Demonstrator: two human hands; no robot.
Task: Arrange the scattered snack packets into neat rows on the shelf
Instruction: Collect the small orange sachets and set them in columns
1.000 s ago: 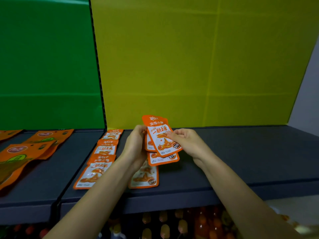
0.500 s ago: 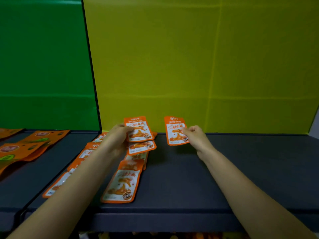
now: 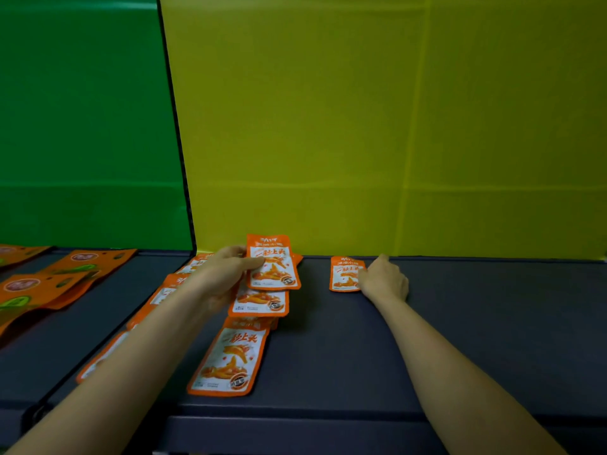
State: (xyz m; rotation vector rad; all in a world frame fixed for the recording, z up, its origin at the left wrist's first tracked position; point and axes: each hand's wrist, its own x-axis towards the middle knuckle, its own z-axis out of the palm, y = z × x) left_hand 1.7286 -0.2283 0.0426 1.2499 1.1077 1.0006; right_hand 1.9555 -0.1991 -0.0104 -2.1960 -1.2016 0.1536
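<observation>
Snack packets sit gripped in the left hand fingers; the right hand touches a lone packet on the shelf, grip unclear.

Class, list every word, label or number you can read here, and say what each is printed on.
"一秒上头": gripped packet in the left hand.
"秒上头": front packet, lying flat.
Too blurred to read: top bands and round seals, the far packet at the right hand, the large orange bags.
</observation>
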